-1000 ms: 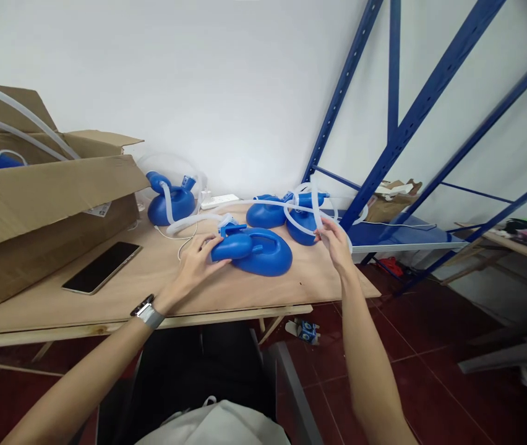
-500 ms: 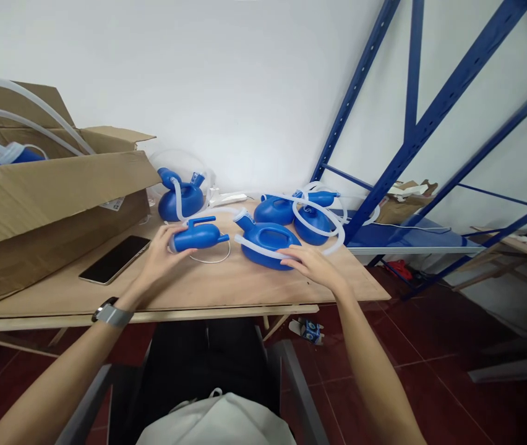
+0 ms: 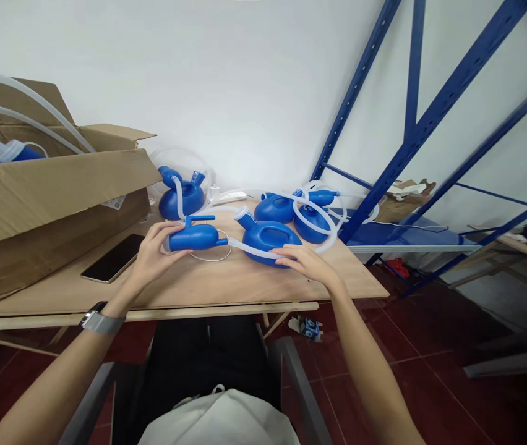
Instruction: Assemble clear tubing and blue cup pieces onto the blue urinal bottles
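Observation:
My left hand (image 3: pixel 154 250) is closed around the wide end of a blue urinal funnel (image 3: pixel 196 237), which has a handle on top and a narrow spout pointing right. My right hand (image 3: pixel 303 261) pinches a translucent white hose (image 3: pixel 257 250). The hose's free end meets the funnel's spout; I cannot tell how far it is pushed on. Right behind the hose rests a blue urinal bottle (image 3: pixel 270 238) with a grip hole and a white-capped neck tilted up to the left. A thin white cord (image 3: pixel 219 258) loops below the spout.
Another blue bottle (image 3: pixel 182 201) with a hose stands at the back left. Two more, bottle (image 3: pixel 273 209) and bottle (image 3: pixel 312 224), sit behind at right. A cardboard box (image 3: pixel 59 185) with hoses and a phone (image 3: pixel 112 259) lie left. A blue metal rack (image 3: pixel 375 179) rises at right.
The hose's free end and the funnel's spout, apart before, now meet. My left hand has shifted slightly left with the funnel, and my right hand has moved the hose end a little left.

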`<state>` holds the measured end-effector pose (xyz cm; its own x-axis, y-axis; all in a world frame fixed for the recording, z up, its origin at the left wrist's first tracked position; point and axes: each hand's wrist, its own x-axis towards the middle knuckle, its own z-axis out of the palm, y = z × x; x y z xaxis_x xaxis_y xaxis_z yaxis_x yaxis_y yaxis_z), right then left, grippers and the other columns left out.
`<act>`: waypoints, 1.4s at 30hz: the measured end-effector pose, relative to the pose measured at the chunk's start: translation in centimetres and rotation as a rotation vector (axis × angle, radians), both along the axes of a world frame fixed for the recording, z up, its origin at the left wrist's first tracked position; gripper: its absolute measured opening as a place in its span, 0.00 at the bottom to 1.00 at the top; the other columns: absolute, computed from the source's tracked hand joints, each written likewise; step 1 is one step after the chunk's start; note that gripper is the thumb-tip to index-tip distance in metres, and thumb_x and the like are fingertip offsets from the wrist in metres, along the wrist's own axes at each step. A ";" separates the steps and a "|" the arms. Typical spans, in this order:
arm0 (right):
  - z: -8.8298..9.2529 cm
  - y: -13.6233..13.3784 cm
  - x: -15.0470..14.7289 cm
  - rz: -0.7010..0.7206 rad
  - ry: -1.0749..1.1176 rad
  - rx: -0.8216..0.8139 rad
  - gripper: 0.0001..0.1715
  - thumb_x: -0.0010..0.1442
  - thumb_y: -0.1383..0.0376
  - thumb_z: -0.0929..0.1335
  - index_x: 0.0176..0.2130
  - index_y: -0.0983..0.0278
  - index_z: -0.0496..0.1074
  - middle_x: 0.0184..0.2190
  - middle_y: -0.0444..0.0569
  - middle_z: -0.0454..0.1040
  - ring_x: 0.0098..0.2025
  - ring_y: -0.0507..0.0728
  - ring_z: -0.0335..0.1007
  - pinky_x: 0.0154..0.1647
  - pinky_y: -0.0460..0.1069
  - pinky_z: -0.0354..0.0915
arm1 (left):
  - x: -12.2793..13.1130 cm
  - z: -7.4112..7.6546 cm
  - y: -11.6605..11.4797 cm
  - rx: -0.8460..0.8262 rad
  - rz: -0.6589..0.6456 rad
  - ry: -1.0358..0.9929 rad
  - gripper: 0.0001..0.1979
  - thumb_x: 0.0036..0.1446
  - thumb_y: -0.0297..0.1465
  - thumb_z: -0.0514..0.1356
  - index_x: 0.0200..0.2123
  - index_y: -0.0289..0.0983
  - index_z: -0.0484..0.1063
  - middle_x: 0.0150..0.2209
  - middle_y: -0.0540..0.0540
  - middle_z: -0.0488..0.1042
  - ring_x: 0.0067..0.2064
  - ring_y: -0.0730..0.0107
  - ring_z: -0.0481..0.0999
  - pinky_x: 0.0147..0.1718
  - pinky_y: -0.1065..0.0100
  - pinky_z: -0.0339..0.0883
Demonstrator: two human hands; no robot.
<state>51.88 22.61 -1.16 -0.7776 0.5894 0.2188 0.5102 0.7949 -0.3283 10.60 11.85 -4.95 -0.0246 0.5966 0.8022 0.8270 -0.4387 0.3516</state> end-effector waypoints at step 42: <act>0.2 -2.8 -5.1 -0.058 -0.203 0.209 0.31 0.76 0.47 0.62 0.70 0.56 0.67 0.53 0.54 0.83 0.51 0.64 0.80 0.44 0.50 0.67 | 1.2 0.6 -0.5 -0.107 -0.259 -0.010 0.25 0.56 0.49 0.71 0.50 0.43 0.72 0.62 0.39 0.68 0.65 0.48 0.71 0.64 0.45 0.67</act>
